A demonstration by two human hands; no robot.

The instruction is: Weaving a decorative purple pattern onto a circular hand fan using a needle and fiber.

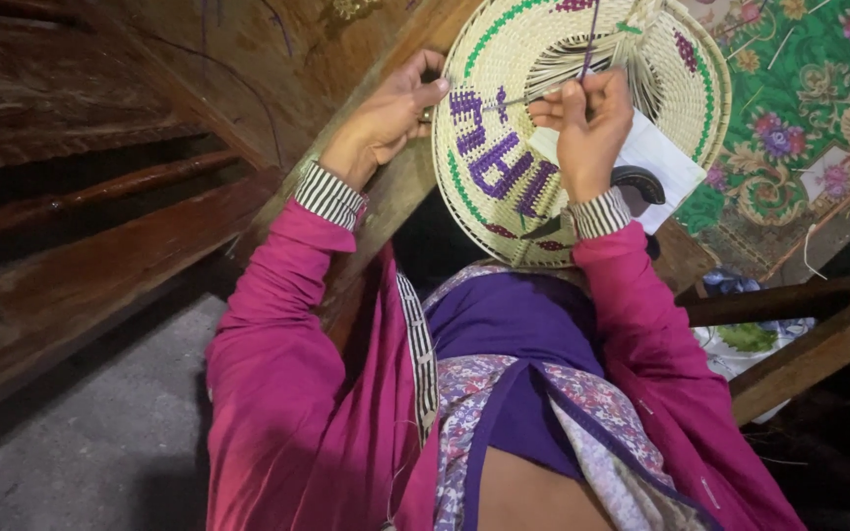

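A round woven straw mat (504,187) with purple and green patterns rests on my lap, tilted up toward me. My left hand (386,118) grips its left rim, thumb and fingers pinched on the edge. My right hand (587,123) sits on the mat's upper middle, fingers closed on a thin purple strand (590,39) that runs up among loose unwoven straw strips (568,59). Both arms wear magenta sleeves with striped cuffs.
Dark wooden beams (100,197) of a frame lie to the left, another wooden bar (799,344) to the right. A green floral cloth (799,108) is at the upper right, a white sheet (661,157) and dark curved object (641,182) under the mat. Grey floor (100,442) lies below left.
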